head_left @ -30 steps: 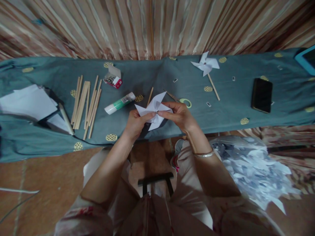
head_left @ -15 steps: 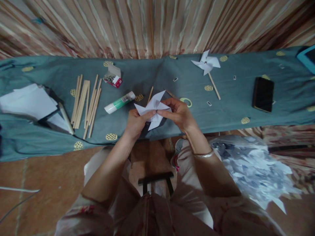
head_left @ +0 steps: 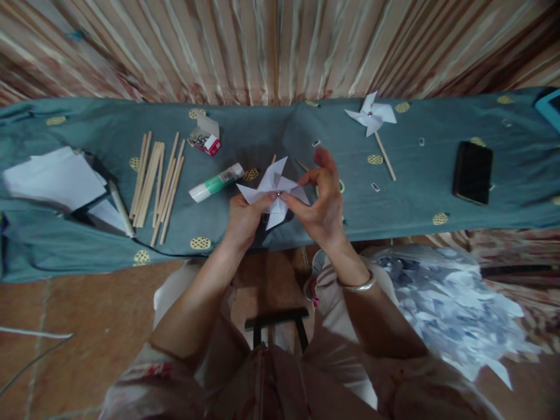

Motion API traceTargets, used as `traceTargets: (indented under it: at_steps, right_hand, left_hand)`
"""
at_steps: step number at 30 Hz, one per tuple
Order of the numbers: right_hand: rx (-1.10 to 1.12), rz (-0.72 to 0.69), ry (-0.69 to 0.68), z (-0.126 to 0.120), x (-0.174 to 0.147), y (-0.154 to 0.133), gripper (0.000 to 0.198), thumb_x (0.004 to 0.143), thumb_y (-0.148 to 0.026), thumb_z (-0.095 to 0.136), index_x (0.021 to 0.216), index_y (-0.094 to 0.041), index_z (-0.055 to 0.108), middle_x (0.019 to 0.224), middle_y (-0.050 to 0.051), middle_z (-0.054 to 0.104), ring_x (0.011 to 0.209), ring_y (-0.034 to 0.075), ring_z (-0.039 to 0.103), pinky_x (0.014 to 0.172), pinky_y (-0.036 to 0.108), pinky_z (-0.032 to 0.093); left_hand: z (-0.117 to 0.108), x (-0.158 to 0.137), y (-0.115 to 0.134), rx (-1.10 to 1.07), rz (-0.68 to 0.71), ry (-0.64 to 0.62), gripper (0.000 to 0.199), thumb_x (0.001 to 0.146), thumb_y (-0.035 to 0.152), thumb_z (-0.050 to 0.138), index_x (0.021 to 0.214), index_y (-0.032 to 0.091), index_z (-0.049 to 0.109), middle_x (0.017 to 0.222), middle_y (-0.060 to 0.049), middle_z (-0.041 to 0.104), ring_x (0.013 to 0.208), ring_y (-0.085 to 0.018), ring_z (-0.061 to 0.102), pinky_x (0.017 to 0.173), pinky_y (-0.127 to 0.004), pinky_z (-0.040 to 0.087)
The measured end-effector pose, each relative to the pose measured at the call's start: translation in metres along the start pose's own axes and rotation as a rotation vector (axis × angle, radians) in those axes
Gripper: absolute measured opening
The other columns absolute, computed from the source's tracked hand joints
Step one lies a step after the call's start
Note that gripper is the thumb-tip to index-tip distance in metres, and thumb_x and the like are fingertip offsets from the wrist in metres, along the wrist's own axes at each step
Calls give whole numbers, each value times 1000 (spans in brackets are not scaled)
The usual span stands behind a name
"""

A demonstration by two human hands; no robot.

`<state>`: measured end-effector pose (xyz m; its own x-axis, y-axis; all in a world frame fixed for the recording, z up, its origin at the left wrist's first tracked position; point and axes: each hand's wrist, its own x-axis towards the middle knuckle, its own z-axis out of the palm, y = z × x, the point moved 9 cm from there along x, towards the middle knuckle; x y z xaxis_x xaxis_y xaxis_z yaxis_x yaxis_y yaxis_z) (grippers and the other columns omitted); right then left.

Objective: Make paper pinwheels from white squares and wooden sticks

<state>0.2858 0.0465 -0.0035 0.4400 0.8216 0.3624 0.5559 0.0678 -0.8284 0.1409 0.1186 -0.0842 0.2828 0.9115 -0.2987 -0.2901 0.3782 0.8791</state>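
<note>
A white paper pinwheel [head_left: 275,179] is pinched in my left hand [head_left: 244,220], whose thumb lies near the middle of the folded blades. A small shiny pin head [head_left: 279,193] shows at its centre. The thumb of my right hand [head_left: 322,207] touches the pinwheel beside that pin; the other fingers are raised and apart, off the paper. Just behind the blades, the tip of a wooden stick [head_left: 274,158] peeks out. Scissors with a pale green handle [head_left: 342,186] lie on the table, mostly hidden behind my right hand.
To the left lie a glue stick [head_left: 216,182], an opened box of pins [head_left: 205,141], several wooden sticks [head_left: 151,184] and white paper sheets [head_left: 55,178]. Rightward are a finished-looking pinwheel on a stick [head_left: 371,114] and a black phone [head_left: 473,172]. A bag of paper scraps [head_left: 455,303] stands below.
My right hand's fingers have lifted and spread away from the pinwheel blade, leaving the thumb at the centre. The left hand keeps its hold. The whole view has shifted slightly.
</note>
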Motion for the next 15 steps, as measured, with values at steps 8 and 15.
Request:
traceTargets:
  at_steps: [8,15]
  right_hand:
    - [-131,-171,-33,9,-5,-17,23,84,-25,66,106,-30,64,157,-5,28,147,29,28,115,48,36]
    - [-71,-125,-104,18,-3,-12,6,84,-23,67,84,-29,69,152,-5,41,147,27,28,119,49,31]
  left_hand:
    - [4,-2,2,-24,-15,-5,23,53,24,83,71,14,72,72,-1,72,67,-15,65,68,-25,50]
    - [3,-1,2,-35,-8,-5,20,55,22,82,70,15,72,70,1,72,64,-13,63,67,-25,50]
